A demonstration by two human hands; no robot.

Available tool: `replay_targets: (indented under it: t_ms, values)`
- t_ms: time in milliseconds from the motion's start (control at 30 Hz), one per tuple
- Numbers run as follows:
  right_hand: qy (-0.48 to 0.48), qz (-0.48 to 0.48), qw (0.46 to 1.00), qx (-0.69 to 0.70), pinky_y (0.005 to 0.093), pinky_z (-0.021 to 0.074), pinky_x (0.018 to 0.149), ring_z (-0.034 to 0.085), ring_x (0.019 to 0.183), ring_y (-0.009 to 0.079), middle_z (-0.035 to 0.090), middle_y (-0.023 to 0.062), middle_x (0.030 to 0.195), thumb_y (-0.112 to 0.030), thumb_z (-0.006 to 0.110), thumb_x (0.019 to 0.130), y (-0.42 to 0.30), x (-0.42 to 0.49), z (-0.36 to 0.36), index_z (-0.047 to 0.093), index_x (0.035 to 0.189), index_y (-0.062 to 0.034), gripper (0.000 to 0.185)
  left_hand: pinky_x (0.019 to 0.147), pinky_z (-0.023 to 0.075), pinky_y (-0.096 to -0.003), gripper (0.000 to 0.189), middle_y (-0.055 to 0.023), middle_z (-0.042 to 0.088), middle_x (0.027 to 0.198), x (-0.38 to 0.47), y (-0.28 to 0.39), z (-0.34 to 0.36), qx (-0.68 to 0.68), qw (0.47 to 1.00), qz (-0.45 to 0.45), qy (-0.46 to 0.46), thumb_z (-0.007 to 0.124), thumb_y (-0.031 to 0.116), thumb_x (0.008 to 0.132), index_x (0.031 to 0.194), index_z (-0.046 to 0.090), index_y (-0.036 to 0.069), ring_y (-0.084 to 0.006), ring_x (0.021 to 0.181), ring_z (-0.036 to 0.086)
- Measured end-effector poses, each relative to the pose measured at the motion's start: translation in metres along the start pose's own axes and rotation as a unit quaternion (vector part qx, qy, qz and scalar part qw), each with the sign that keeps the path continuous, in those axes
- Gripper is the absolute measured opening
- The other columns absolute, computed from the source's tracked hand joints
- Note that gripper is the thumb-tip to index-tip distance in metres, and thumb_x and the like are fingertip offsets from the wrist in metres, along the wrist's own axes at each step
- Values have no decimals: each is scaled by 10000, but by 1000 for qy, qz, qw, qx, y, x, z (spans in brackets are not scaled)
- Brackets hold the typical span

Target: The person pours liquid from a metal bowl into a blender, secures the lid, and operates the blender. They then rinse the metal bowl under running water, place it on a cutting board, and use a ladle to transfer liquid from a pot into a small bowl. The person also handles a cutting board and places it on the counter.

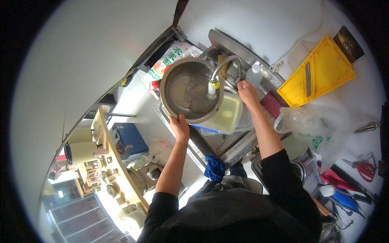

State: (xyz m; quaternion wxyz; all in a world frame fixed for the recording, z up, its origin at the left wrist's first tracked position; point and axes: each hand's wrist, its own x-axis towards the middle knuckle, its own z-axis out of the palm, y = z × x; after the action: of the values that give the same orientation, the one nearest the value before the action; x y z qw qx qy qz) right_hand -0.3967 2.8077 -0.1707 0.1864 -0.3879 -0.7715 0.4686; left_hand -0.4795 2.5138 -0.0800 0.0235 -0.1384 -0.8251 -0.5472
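Note:
A round stainless steel basin (pixel 169 98) is tilted under the curved faucet (pixel 234 58) over the sink (pixel 240 149). My left hand (pixel 180 129) grips its near rim, thumb on the inside. Some water seems to lie in the basin. The faucet's outlet bears a white and clear nozzle (pixel 211 91) with a yellow tab, and it points into the basin. My right hand (pixel 247 92) is closed around the faucet's handle, which the fingers mostly hide. Below the basin, a clear plastic container (pixel 232 112) with pale yellowish contents sits in the sink, partly covered.
A clear plastic bottle (pixel 254 76) and a dark red scouring pad (pixel 271 104) are right of the faucet. Farther right are a yellow slicer (pixel 323 73), a plastic bag (pixel 316 130) and red-handled scissors (pixel 365 172). A blue cloth (pixel 214 168) hangs over the sink's front edge.

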Motion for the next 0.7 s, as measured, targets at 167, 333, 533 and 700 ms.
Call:
replay_targets:
  t_ms: [167, 333, 533, 700]
  values:
    - [46, -12, 995, -90, 427, 500, 770, 647, 881, 373, 668, 216, 975, -219, 556, 897, -1, 10, 12, 583, 1113, 2, 310, 869, 428, -359, 340, -219, 577, 1053, 5, 8, 4, 50, 996, 42, 59, 491, 99, 905, 1206, 450, -55, -320, 958, 563]
    - [73, -44, 996, -37, 494, 467, 823, 596, 929, 442, 627, 275, 967, -181, 565, 862, 0, 21, 28, 541, 1100, 50, 332, 967, 387, -398, 430, -274, 528, 1158, 4, 3, 12, 88, 989, 98, 68, 477, 85, 896, 1298, 408, -50, -412, 1083, 517]
    - [73, -88, 988, -99, 481, 473, 853, 588, 996, 427, 619, 276, 1053, -202, 553, 878, 0, 34, 41, 542, 1148, 40, 362, 991, 373, -436, 473, -285, 510, 1216, 11, 29, 2, 174, 980, 96, 20, 475, 97, 890, 1332, 393, -51, -422, 1163, 484]
    - [17, -45, 992, -114, 491, 470, 843, 587, 982, 428, 620, 272, 1024, -223, 548, 884, -3, 43, 39, 566, 1088, 42, 335, 845, 505, -443, 447, -240, 581, 1109, 18, 46, -23, 58, 984, -138, -102, 498, 77, 851, 1273, 436, -60, -365, 1009, 604]
